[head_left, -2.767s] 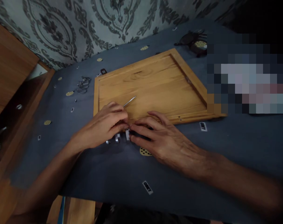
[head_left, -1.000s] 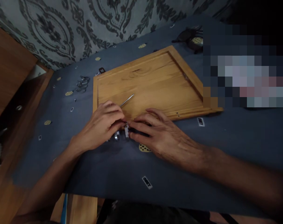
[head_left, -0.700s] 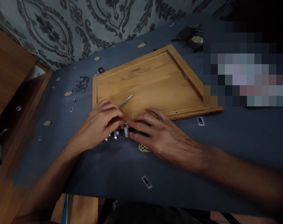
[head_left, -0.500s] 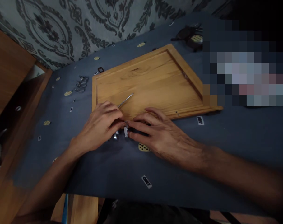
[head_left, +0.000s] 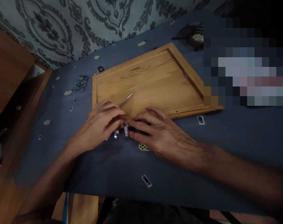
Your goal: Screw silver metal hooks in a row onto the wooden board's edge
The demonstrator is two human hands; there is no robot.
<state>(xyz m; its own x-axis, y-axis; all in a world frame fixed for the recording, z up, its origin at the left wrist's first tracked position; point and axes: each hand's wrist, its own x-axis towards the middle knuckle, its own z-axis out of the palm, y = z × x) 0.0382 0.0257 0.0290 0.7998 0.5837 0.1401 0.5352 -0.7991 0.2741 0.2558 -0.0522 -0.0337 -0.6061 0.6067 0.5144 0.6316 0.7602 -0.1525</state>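
A framed wooden panel (head_left: 146,84) lies on the dark blue patterned cloth. At its near left edge are metal hinge pieces, one a shiny bracket (head_left: 126,130) by my right fingertips, another (head_left: 116,134) below my left fingers. My left hand (head_left: 106,121) is bent with thumb and fingers close together at the panel's edge; a thin metal screwdriver shaft (head_left: 126,99) points out from beneath it over the wood, its handle hidden. My right hand (head_left: 160,133) has its index finger and thumb on the bracket, the other fingers resting on the panel's edge.
A small pile of metal parts (head_left: 81,83) lies left of the panel, with a tiny screw (head_left: 74,100) nearby. A dark object (head_left: 189,35) sits at the back right. The right side is pixelated. A wooden cabinet (head_left: 13,71) stands at the left, a patterned wall behind.
My left thumb and fingertips have drawn back slightly to the left from the bracket. My right hand stays in nearly the same place.
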